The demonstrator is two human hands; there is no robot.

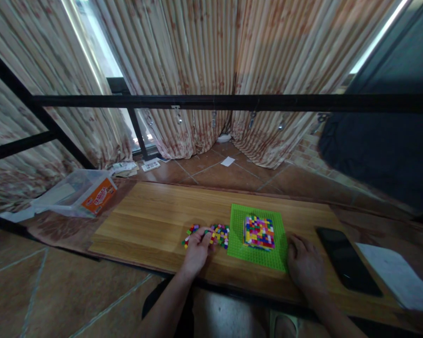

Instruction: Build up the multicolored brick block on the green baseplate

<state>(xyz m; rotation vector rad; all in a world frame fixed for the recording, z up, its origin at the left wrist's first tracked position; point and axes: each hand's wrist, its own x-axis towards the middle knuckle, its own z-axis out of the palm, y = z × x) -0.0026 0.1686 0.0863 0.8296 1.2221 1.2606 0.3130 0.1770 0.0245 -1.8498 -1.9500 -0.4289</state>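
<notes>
My left hand (196, 249) is over a loose pile of tiny coloured building bricks (220, 234), thumb and forefinger pinched on a small brick that looks green. Part of the pile is hidden behind the fingers. To the right of the pile lies a green studded baseplate (238, 216). On it sits a low, block-shaped build of many-coloured bricks (259, 232). My right hand (307, 265) rests on the table at the baseplate's right edge. Its fingers are curled under, and whatever they may hold is hidden.
The wooden table (151, 211) carries a black phone (348, 260) right of my right hand, with a white paper sheet (398, 274) beyond. An open clear plastic box (79, 192) with an orange label stands off the table's left end. A black metal rail (211, 102) crosses behind.
</notes>
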